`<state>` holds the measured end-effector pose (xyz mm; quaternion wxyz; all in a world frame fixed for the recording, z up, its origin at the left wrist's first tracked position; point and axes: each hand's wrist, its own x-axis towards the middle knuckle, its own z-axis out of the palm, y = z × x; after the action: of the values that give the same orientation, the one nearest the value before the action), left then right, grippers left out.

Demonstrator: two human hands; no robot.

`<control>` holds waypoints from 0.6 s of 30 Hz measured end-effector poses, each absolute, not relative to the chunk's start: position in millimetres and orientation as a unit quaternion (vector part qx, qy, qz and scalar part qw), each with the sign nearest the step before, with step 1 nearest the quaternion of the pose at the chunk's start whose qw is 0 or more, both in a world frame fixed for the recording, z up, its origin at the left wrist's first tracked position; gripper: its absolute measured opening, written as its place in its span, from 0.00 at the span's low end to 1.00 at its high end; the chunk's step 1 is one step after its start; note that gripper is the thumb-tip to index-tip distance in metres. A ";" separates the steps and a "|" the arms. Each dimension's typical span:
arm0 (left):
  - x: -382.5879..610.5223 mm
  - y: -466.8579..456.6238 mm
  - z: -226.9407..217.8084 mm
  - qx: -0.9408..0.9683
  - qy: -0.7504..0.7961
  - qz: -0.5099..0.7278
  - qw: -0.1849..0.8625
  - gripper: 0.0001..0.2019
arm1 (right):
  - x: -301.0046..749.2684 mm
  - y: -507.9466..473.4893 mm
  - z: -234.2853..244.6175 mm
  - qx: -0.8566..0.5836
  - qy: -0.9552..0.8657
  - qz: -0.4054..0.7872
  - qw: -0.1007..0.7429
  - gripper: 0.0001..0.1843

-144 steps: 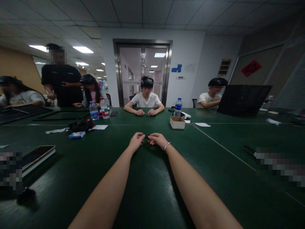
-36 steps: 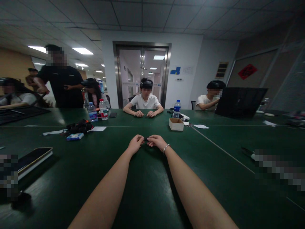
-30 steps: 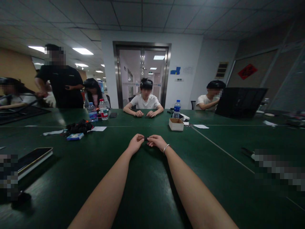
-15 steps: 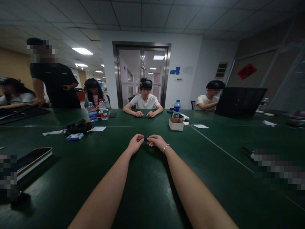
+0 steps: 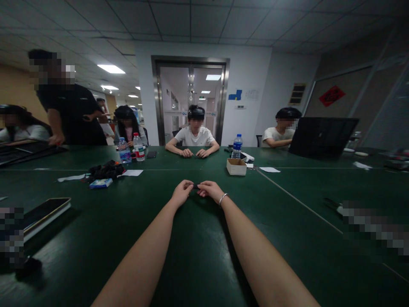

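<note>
Between my fingertips is a small dark object (image 5: 196,186), short and narrow; its kind is too small to make out. My left hand (image 5: 183,191) pinches one end of it with thumb and fingers. From the other side my right hand (image 5: 209,189), with a silver bangle (image 5: 223,199) at the wrist, grips the opposite end. Both hands are close together over the dark green table (image 5: 198,238), and the fingers partly hide the object.
Ahead to the right stands a small open box (image 5: 236,167) beside a water bottle (image 5: 237,146). Two bottles (image 5: 124,151) and a dark tangled heap (image 5: 107,170) are at the left. A phone-like slab (image 5: 44,215) lies nearer. A co-worker (image 5: 195,136) sits opposite.
My hands and the dark object hold nearly the same place. The standing person at the left has leaned further left, and another person shows behind.
</note>
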<state>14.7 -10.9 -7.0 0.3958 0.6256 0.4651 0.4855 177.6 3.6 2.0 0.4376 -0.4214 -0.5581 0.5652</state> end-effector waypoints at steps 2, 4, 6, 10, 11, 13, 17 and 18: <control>14.8 -12.5 -5.5 0.625 0.456 0.497 0.392 0.10 | 177.9 4.5 1.3 -0.421 -0.559 0.564 0.439 0.04; 15.1 -13.1 -4.7 0.618 0.465 0.496 0.395 0.11 | 177.8 4.5 1.3 -0.423 -0.560 0.562 0.438 0.04; 15.2 -12.3 -5.1 0.609 0.483 0.486 0.400 0.12 | 177.7 3.9 2.0 -0.425 -0.561 0.561 0.437 0.03; 14.5 -9.8 -7.7 0.609 0.497 0.465 0.407 0.14 | 177.7 2.3 3.2 -0.425 -0.561 0.562 0.435 0.04; 14.3 -9.6 -8.1 0.612 0.494 0.466 0.405 0.13 | 177.8 2.1 3.2 -0.424 -0.561 0.562 0.435 0.04; 14.0 -10.0 -8.1 0.618 0.484 0.475 0.398 0.12 | 178.2 1.9 3.2 -0.422 -0.561 0.563 0.436 0.04; 13.8 -11.3 -7.0 0.622 0.450 0.505 0.395 0.11 | 178.6 2.2 2.6 -0.422 -0.559 0.563 0.438 0.04; 13.7 -11.2 -6.9 0.622 0.441 0.511 0.397 0.11 | 178.5 2.4 2.5 -0.422 -0.559 0.563 0.438 0.04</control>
<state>13.7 -11.2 -6.9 0.3971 0.6223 0.4408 0.5106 178.5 2.4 2.5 0.4379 -0.4223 -0.5590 0.5634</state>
